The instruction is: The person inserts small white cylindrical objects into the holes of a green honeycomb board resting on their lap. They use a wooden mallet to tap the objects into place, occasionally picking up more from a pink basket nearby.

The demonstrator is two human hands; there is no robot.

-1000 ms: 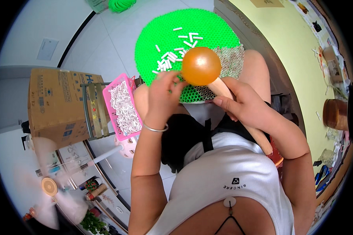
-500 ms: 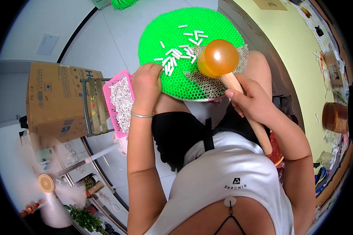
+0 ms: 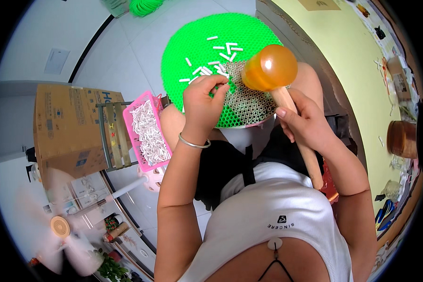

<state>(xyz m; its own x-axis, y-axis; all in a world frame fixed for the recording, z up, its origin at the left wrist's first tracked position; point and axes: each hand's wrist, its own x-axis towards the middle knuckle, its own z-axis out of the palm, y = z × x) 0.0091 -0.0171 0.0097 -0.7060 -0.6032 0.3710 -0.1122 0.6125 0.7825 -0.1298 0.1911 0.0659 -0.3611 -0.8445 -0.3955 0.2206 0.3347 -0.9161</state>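
My right hand [image 3: 310, 115] is closed round the wooden handle of a mallet [image 3: 270, 68] with an amber, rounded head. That head hangs over the right side of a round green honeycomb-patterned mat [image 3: 190, 42] above my knees. A patch of the mat [image 3: 249, 104] is filled with pale round tube ends. Several short white tubes [image 3: 232, 57] lie loose on the green part. My left hand [image 3: 204, 101] is over the mat, beside the filled patch, thumb and fingers pinched together. White tubes lie right by its fingertips; whether one is between them I cannot make out.
A pink basket [image 3: 160, 157] heaped with white tubes stands at my left, by a folding chair [image 3: 113, 141] and a cardboard box [image 3: 58, 131]. A fan [image 3: 60, 227] spins at lower left. On the right runs a pale yellow table [image 3: 357, 94] with a brown jar [image 3: 402, 140].
My left hand has moved right, from the mat's left edge to the filled patch. The mallet head has shifted slightly right, still in my right hand. The mat has shifted a little.
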